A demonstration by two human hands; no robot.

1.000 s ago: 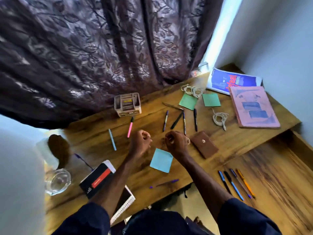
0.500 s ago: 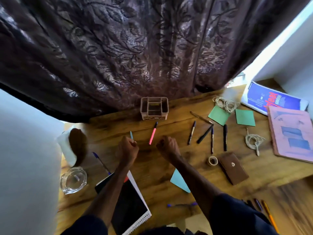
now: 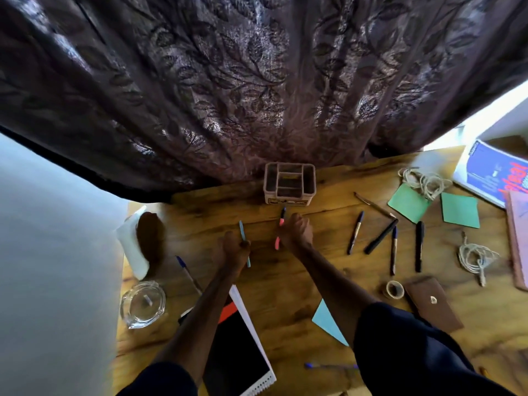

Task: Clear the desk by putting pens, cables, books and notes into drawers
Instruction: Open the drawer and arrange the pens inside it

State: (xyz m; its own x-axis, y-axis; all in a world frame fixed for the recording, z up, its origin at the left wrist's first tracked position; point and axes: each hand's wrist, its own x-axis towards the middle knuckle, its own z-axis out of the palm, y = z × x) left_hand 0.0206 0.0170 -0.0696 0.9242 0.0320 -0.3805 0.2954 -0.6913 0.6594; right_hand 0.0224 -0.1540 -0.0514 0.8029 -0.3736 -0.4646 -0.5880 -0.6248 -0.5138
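My left hand (image 3: pixel 233 250) is closed around a light blue pen (image 3: pixel 242 231) lying on the wooden desk (image 3: pixel 285 284). Just to its right, my right hand (image 3: pixel 297 232) is closed over a pink pen (image 3: pixel 276 243), whose dark tip points at a beige desk organizer (image 3: pixel 290 184). Several dark pens (image 3: pixel 381 237) lie to the right of my hands. Two green notes (image 3: pixel 460 210), a blue note (image 3: pixel 325 321), two coiled cables (image 3: pixel 477 257), a blue book (image 3: pixel 497 172) and a pink book (image 3: pixel 518 238) are spread over the desk.
A spiral notebook (image 3: pixel 240 344) lies under my left forearm, with a blue pen (image 3: pixel 187 271) and a glass dish (image 3: pixel 143 304) to its left. A tape roll (image 3: pixel 394 290) and brown wallet (image 3: pixel 433 302) sit on the right. A dark curtain (image 3: pixel 257 95) hangs behind the desk.
Both hands have moved forward and left, from above the blue note to the two pens near the organizer, and closed on them. The view has swung left.
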